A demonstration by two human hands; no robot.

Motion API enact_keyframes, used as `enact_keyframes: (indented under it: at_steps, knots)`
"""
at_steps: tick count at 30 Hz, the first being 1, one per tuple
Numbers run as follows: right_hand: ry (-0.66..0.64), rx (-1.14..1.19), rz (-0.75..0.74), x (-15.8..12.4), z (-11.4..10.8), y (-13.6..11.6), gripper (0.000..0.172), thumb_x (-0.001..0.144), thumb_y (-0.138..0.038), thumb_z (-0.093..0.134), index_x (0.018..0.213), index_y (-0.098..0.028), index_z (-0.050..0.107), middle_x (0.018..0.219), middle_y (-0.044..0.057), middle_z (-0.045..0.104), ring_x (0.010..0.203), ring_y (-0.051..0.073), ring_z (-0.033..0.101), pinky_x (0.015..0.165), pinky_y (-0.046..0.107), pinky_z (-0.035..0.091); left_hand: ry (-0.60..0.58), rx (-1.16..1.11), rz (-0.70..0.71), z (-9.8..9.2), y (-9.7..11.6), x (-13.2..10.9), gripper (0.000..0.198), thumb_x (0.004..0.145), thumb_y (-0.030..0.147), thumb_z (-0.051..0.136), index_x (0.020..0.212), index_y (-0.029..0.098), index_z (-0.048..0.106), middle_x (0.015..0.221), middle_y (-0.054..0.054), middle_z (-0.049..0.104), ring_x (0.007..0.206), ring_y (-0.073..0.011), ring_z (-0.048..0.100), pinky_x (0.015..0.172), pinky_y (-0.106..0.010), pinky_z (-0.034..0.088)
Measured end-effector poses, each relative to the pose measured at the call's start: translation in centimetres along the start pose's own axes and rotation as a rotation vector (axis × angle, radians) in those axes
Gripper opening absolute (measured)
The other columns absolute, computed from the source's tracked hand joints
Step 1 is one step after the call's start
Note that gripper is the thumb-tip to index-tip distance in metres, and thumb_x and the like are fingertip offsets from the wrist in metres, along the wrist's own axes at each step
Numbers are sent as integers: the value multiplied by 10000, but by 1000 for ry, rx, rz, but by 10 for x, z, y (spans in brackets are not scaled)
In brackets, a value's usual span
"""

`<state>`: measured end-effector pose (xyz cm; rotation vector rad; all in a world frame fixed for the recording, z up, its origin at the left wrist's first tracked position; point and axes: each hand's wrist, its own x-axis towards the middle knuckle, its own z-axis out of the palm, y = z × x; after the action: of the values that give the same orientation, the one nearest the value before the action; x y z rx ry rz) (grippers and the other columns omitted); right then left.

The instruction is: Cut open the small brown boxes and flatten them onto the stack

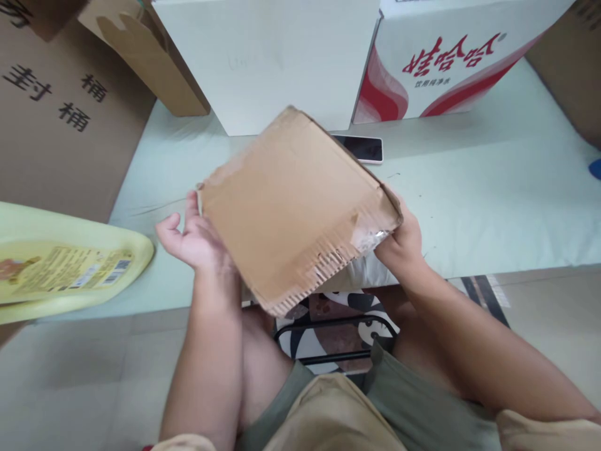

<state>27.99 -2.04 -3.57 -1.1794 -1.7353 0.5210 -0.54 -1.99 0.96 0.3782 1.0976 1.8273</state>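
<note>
A brown cardboard box (295, 207) is held up, tilted, above the front edge of the pale green surface. Its lower right edge is torn, with ridged corrugation and a shiny patch of tape showing. My left hand (195, 238) is at the box's left side, thumb and a finger apart, its other fingers hidden behind the cardboard. At the right corner my right hand (404, 235) grips the box, its fingers partly underneath. A phone (364, 149) lies flat behind the box, partly covered by it.
Behind stand a white box (277, 56) and a white and red box (436, 75). Large brown cartons (61, 131) are at the left, with a yellow package (70, 263) in front. A blue object (595, 168) is at the right edge. Below is a black metal frame (335, 322).
</note>
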Motion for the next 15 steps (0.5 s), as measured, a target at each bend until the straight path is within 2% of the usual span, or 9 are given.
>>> enact_keyframes:
  at_steps: [2,3,5,7,11,13,15]
  knots:
    - [35,-16,-14,0,0,1,491,997,-318,544,1483,-313,621,1507,68,678,1462,324,601,1271,588,465,54,-99,-1,6,-6,-3,318,894,476,444,1035,224,578,982,-33,749,1305,-236,656,1104,-368,523]
    - [40,-24,-15,0,-1,2,500,999,-306,531,1491,-315,615,1512,66,673,1475,323,589,1289,599,441,52,-95,-44,8,-8,-4,295,883,445,482,1025,215,602,920,-36,756,1257,-254,682,1085,-386,537]
    - [32,-33,-12,0,-1,2,515,1000,-297,513,1506,-319,609,1508,62,675,1478,319,587,1299,615,423,13,2,-161,11,-9,-4,256,855,381,545,1008,205,651,862,-43,782,1209,-282,713,1053,-401,562]
    - [-3,-30,-11,1,-1,2,507,1001,-288,506,1490,-324,636,1505,58,678,1468,313,596,1294,613,432,28,64,-220,12,-8,-2,254,808,338,590,995,196,687,817,-52,798,1177,-311,735,1031,-418,583]
    - [-129,-28,-10,3,-2,8,439,983,-269,567,1383,-316,741,1499,73,682,1408,318,645,1246,591,494,176,43,-306,9,3,2,294,773,297,566,993,161,706,740,-65,781,1097,-331,768,1036,-462,598]
    - [-232,-47,-24,3,-3,15,425,963,-283,618,1363,-299,763,1501,97,674,1412,338,638,1243,612,487,182,36,-317,6,10,3,325,786,287,528,1014,145,711,776,-88,794,1069,-336,772,1050,-506,594]
    - [-383,-68,-55,3,-4,21,479,935,-340,683,1408,-286,739,1543,115,638,1486,375,567,1271,659,432,152,40,-265,3,14,2,371,789,264,501,1069,153,717,822,-91,808,1023,-325,772,1061,-543,588]
